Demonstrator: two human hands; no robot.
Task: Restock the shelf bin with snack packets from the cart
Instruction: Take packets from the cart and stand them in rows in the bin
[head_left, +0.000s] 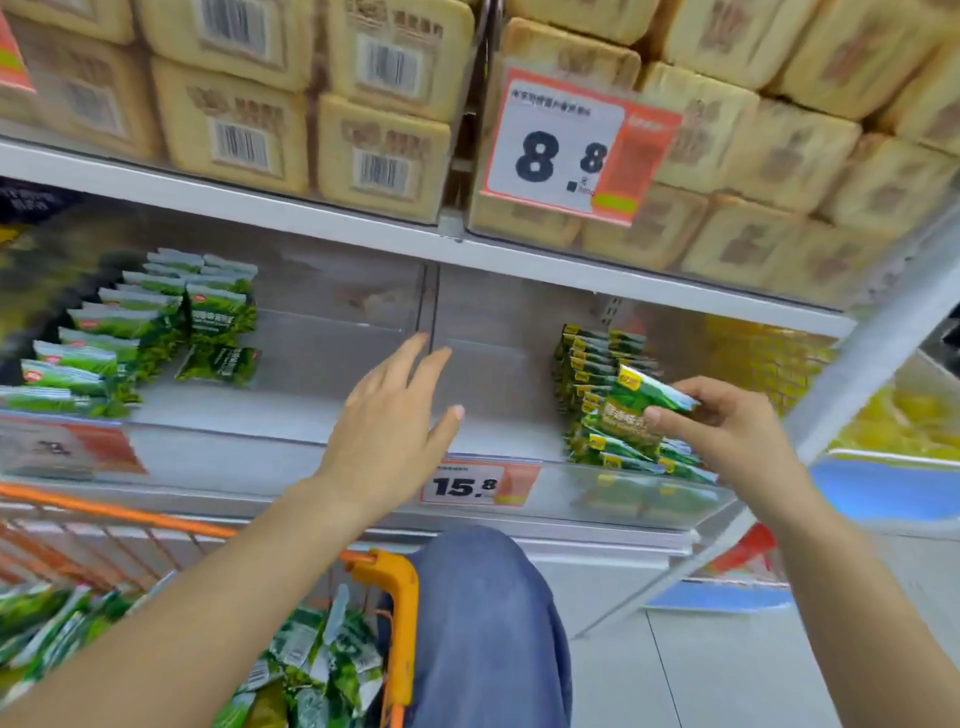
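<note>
The left hand (395, 410) reaches forward over the front lip of the shelf bin (363, 457), fingers straight and spread, thumb out to the side, grasping nothing. The right hand (727, 421) is raised at the right part of that bin, thumb and curled fingers pinching a green snack packet (644, 410) just above the stack of green-and-yellow packets (597, 395) standing there. At the bin's left end stand rows of green-and-white packets (135, 322); the stretch between the two groups is bare, split by a clear divider (428, 312). A price tag reading 15.8 (467, 486) hangs on the bin's front. Below and left of the bin, the orange cart (387, 592) holds a loose heap of green packets (311, 660). Above the bin, tan wrapped blocks (234, 130) fill the upper shelf behind an 8.8 sign (561, 150)
</note>
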